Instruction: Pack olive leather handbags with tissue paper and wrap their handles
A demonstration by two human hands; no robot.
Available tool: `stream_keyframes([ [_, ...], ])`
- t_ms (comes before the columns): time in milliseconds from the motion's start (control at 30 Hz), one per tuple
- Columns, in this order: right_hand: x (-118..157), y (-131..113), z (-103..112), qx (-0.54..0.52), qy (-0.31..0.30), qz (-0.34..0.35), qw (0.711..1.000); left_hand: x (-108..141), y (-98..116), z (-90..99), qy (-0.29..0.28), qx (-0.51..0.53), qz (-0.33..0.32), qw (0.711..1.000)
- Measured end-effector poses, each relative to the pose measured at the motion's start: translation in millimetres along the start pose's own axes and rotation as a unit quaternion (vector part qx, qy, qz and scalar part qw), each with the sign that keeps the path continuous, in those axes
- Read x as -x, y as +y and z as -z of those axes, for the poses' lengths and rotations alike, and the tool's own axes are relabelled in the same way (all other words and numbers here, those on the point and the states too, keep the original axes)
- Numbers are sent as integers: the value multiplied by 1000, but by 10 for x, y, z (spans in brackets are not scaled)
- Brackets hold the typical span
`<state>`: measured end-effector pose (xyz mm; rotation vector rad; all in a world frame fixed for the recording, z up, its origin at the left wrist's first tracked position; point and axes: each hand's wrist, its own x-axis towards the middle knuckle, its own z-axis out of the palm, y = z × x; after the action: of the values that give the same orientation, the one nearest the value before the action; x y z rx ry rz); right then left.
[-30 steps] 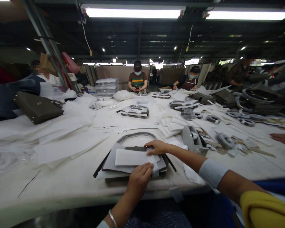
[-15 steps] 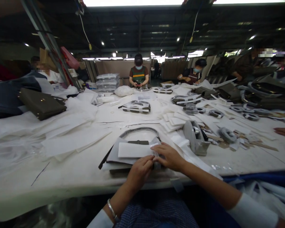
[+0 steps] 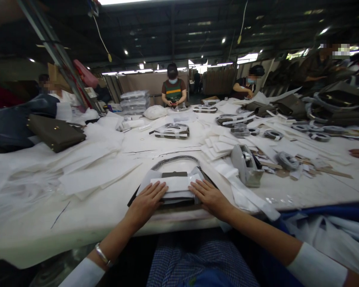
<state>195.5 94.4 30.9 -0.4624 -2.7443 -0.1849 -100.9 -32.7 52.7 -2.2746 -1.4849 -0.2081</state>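
A dark handbag (image 3: 174, 174) lies flat in front of me, its wrapped handle (image 3: 179, 156) arching toward the far side. Across its front is a white foam sheet (image 3: 176, 184). My left hand (image 3: 150, 196) rests flat on the left end of that sheet, fingers stretched out. On the right end, my right hand (image 3: 208, 195) lies with its fingers spread over the sheet and some clear wrapping. Neither hand grips anything. The bag's underside and the parts beneath my palms are hidden.
Right of the bag stands a grey tape dispenser (image 3: 245, 166) beside white foam pieces (image 3: 217, 145). Another wrapped bag (image 3: 172, 130) lies farther back. White sheets (image 3: 98, 175) and a dark bag (image 3: 55, 133) are at left. A person (image 3: 173, 89) sits across the table.
My left hand has moved left, away from my right hand, onto the sheet's left end. My right hand has flattened at the right end. The view has shifted slightly.
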Motion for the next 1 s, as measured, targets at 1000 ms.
stream_keyframes([
  [1000, -193, -285, -413, -155, -104, -111, 976, -148, -84, 116, 108, 102, 468, 871],
])
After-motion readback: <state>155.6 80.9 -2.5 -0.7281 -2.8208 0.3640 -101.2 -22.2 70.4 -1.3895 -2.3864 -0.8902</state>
